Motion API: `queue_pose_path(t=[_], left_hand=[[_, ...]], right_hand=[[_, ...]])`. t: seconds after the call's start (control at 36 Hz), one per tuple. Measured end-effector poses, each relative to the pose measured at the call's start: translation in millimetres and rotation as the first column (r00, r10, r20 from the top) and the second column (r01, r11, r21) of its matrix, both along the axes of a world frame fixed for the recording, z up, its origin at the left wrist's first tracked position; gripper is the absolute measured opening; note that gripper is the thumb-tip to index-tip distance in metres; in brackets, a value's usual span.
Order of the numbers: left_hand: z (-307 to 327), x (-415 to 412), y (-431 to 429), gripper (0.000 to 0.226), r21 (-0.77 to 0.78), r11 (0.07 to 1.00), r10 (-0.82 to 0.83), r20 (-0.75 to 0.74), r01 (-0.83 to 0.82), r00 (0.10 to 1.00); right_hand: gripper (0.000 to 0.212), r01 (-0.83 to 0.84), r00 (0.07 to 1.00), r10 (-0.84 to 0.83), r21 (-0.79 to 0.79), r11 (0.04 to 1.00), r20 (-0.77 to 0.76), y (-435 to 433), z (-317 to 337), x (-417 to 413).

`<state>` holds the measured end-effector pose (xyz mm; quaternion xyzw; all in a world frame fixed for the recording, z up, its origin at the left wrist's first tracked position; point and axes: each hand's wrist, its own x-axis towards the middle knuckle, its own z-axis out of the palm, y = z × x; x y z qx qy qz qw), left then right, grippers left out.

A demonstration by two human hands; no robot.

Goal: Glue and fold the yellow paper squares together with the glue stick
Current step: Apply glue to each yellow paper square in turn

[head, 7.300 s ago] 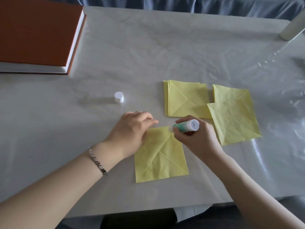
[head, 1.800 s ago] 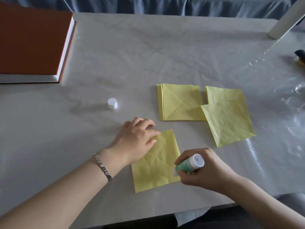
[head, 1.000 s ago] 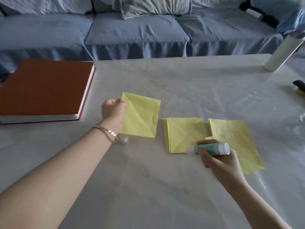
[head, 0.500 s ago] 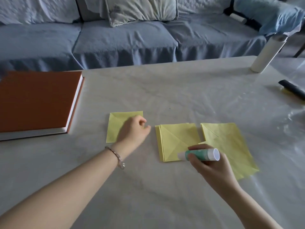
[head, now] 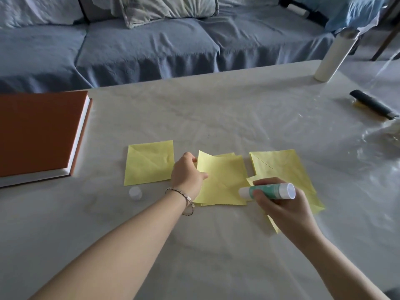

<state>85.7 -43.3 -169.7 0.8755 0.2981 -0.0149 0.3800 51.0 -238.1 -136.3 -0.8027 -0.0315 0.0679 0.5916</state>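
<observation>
Left hand [head: 187, 176] holds paper stack [head: 223, 182]; right hand [head: 285, 211] grips glue stick [head: 270, 190].

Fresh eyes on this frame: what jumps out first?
Yellow paper mid-table: one square on the left, a pile in the middle, loose squares on the right. The left hand pinches the pile's left edge; the right hand grips an uncapped glue stick. A big orange book lies far left.
</observation>
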Motion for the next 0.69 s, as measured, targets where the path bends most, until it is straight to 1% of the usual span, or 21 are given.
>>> queue_pose_path(t=[0.08, 0.11, 0.17, 0.19, 0.25, 0.31, 0.33, 0.39, 0.44, 0.5, 0.53, 0.58, 0.69], left_hand=[[2, -7, 8, 0.026, 0.037, 0.999, 0.026, 0.022, -0.027, 0.999], [2, -9, 10, 0.029, 0.057, 0.998, 0.026, 0.032, -0.028, 0.999], [3, -14, 14, 0.044, 0.118, 0.993, 0.000, 0.042, -0.005, 0.999], [4, -17, 16, 0.048, 0.151, 0.988, -0.015, 0.046, 0.008, 0.999], [8, -23, 21, 0.050, 0.199, 0.980, -0.029, 0.058, 0.017, 0.998], [12, -28, 26, 0.051, 0.207, 0.978, -0.031, 0.085, 0.013, 0.996], [14, -30, 30, 0.051, 0.190, 0.982, -0.029, 0.114, 0.006, 0.993], [17, -35, 35, 0.048, 0.099, 0.995, -0.020, 0.178, 0.002, 0.984], [21, -44, 38, 0.035, -0.042, 0.999, -0.005, 0.221, 0.015, 0.975], [26, -63, 37, 0.016, -0.198, 0.979, 0.005, 0.240, 0.044, 0.971], [26, -74, 37, 0.018, -0.249, 0.967, -0.001, 0.235, 0.061, 0.972], [23, -98, 35, 0.033, -0.309, 0.946, -0.030, 0.221, 0.099, 0.975], [3, -139, 28, 0.076, -0.435, 0.890, -0.052, 0.195, 0.135, 0.979]], right_hand=[[0.014, -0.002, 1.000, 0.002, 0.005, 1.000, 0.002, 1, 0, 0], [0.015, -0.003, 1.000, 0.003, 0.000, 1.000, 0.005, 1, 0, 0], [0.015, -0.006, 1.000, 0.006, -0.005, 1.000, 0.005, 1, 0, -1], [0.014, -0.007, 1.000, 0.007, -0.006, 1.000, 0.006, 2, 0, -1], [0.013, -0.009, 1.000, 0.009, -0.009, 1.000, 0.007, 2, 1, -2], [0.013, -0.008, 1.000, 0.008, -0.006, 1.000, 0.002, 3, 2, -3], [0.012, -0.006, 1.000, 0.006, -0.003, 1.000, 0.000, 3, 3, -3], [0.012, 0.000, 1.000, 0.000, -0.001, 1.000, 0.009, 3, 5, -4], [0.013, 0.009, 0.999, -0.009, -0.009, 1.000, 0.032, 1, 7, -4], [0.014, 0.021, 0.998, -0.020, -0.015, 1.000, 0.055, 0, 10, -5], [0.014, 0.027, 0.998, -0.026, -0.017, 1.000, 0.065, 0, 11, -5], [0.015, 0.033, 0.997, -0.031, -0.024, 0.999, 0.074, -1, 12, -5], [0.015, 0.010, 0.998, -0.007, -0.045, 0.999, 0.067, 4, 10, -9]])
